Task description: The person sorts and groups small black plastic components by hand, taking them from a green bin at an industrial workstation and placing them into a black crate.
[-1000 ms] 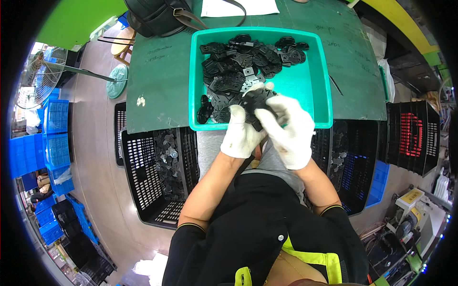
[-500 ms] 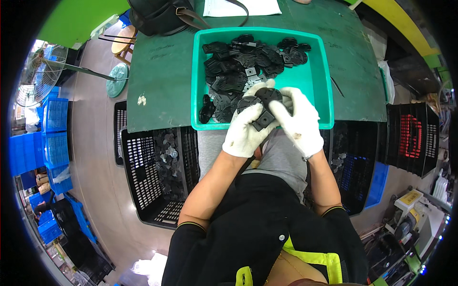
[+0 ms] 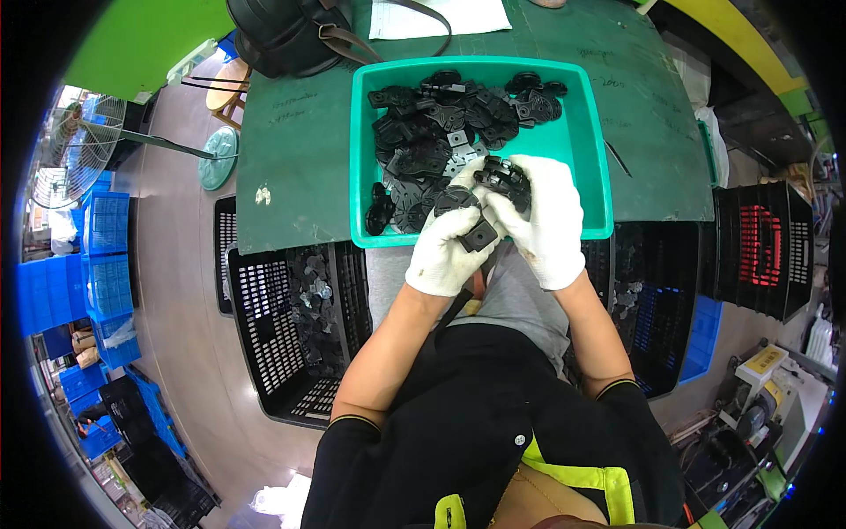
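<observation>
White work gloves cover both hands, which meet over the near edge of a teal plastic tray [image 3: 604, 189]. My left hand [image 3: 443, 251] is closed on a black plastic part [image 3: 478, 235] with a square, holed end and a rounded disc section. Between the fingers of my right hand [image 3: 548, 220] is a round black piece [image 3: 504, 179] with a ridged rim, tilted on edge. Whether these two are joined is hidden by the gloves. Inside the tray lies a heap of similar black plastic parts [image 3: 423, 159], mostly toward the left and back.
The tray stands on a green table [image 3: 295, 167] with a black bag [image 3: 286, 35] and white paper [image 3: 441, 19] at the back. Black crates [image 3: 273, 331] holding dark parts stand below on the left; another black crate [image 3: 639, 309] is at the right. A fan [image 3: 92, 145] stands far left.
The round piece in my right hand has turned from facing up to standing on its edge. My right hand has rotated and shifted slightly left. The view has moved a little.
</observation>
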